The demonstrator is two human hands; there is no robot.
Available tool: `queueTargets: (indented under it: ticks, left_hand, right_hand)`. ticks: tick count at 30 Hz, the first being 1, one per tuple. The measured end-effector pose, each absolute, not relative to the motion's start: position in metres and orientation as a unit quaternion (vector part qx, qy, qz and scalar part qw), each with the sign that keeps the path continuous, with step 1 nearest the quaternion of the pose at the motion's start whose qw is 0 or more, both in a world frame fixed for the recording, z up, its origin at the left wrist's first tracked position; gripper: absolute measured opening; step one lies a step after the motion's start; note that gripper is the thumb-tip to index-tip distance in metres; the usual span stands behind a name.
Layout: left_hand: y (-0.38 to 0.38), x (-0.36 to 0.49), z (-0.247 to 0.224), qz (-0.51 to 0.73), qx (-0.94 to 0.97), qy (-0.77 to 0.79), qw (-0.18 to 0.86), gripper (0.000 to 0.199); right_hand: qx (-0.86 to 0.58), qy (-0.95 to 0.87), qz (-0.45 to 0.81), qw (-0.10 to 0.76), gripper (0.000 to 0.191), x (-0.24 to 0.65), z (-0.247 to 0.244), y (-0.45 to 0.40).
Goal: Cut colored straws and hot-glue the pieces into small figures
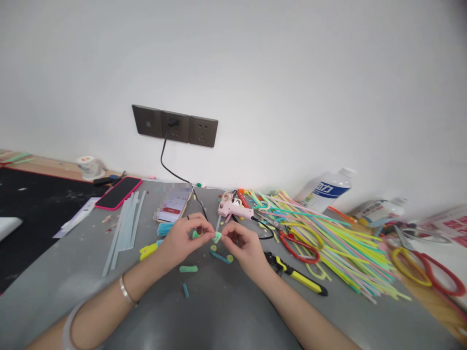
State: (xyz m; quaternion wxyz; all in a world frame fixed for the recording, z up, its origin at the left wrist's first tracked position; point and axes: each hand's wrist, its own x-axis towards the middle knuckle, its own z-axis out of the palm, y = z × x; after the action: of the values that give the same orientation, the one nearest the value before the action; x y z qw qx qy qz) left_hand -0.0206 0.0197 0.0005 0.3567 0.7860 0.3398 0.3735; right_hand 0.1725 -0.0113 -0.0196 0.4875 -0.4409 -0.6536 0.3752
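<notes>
A small mint-green pipe cleaner piece is pinched between the fingertips of both hands above the grey table. My left hand closes on its left side, and my right hand closes on its right. Just below lies a blue pipe cleaner strip with yellow coiled ends. A short green pipe cleaner bundle and a small blue piece rest nearer to me. Behind the hands sits a pink glue gun with a glue stick near it.
Loose coloured pipe cleaners spread on the right, with red-yellow scissors and yellow-black pliers beside them. A white bottle stands behind. Left are clear glue sticks, a lit phone and a pink-cased phone.
</notes>
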Motion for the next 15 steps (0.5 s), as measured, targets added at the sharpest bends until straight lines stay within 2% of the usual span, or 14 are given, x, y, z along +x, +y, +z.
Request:
queueTargets:
  ticks: [15]
  left_hand:
    - [0.0194,-0.0203,0.0009,0.375,0.783,0.336,0.367,0.012]
  right_hand:
    - [-0.434,-0.659,0.375,0.487,0.009,0.1731,-0.0216,-0.011]
